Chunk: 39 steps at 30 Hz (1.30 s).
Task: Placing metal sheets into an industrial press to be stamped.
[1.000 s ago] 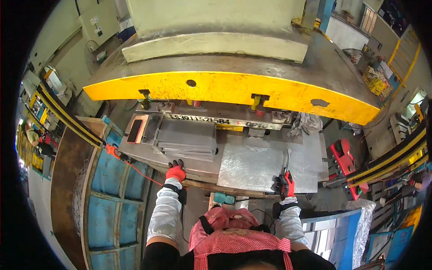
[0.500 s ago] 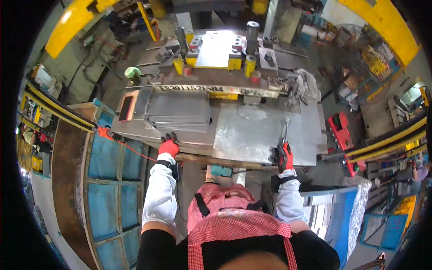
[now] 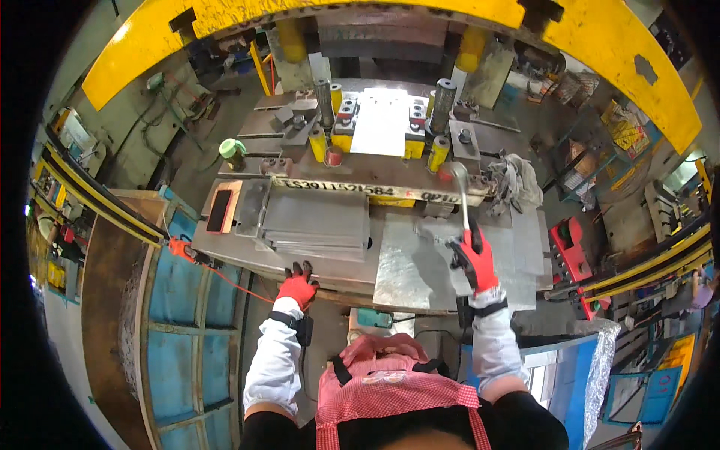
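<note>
Right hand (image 3: 478,264): in red-and-black glove, fingers closed around the lower end of a curved-head hand tool (image 3: 464,204).
Tool position: raised above the large metal plate (image 3: 401,281); in this view its head overlaps the right part of the white bar (image 3: 352,188).
Tool handling: I judge it light and stiff, perhaps smooth; the lower end, where the glove is, seems the proper place to hold.
Left hand (image 3: 298,289): rests at the front edge of the bench (image 3: 341,272), fingers spread, grasping nothing that I can see.
Writing: dark letters and digits along the white bar; I can read no brand.
</note>
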Available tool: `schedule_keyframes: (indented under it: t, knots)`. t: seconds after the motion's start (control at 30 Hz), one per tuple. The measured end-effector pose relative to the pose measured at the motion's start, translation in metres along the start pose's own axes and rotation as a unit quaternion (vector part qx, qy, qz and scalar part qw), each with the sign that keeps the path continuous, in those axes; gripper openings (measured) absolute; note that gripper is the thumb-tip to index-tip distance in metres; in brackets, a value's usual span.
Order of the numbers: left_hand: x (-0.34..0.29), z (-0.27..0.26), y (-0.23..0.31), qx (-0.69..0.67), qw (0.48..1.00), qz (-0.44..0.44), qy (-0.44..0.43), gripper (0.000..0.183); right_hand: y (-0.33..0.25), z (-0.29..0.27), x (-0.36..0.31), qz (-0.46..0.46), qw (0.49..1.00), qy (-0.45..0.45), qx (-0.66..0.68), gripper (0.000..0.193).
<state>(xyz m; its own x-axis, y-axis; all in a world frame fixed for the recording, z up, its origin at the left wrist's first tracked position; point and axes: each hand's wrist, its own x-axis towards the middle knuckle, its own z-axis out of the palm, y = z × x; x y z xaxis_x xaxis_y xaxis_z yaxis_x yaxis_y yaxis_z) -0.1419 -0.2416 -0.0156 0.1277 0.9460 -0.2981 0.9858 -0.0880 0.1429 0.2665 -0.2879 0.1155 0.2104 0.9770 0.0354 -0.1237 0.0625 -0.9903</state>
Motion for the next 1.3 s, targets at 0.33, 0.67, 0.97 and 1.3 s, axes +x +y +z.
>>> schedule_keyframes:
  t: [0.33, 0.67, 0.97, 1.3]
  knots:
    - [0.052, -0.152, 0.141, -0.483, 0.862, 0.136, -0.065, 0.040, -0.025, 0.038, 0.263, 0.075, 0.977, -0.185, -0.069, 0.016]
    - [0.174, -0.142, 0.197, -0.892, 0.360, 0.186, -0.201, 0.034, -0.030, 0.018, 0.061, 0.010, 1.000, -0.012, 0.021, 0.036]
    - [0.207, -0.145, 0.206, -0.914, 0.364, 0.102, -0.145, 0.025, 0.090, -0.044, -0.036, 0.189, 0.977, 0.061, 0.079, 0.044]
    - [0.035, -0.235, 0.056, -0.602, 0.754, 0.075, 0.254, 0.033, 0.000, -0.021, -0.044, 0.032, 0.993, 0.033, -0.108, 0.065]
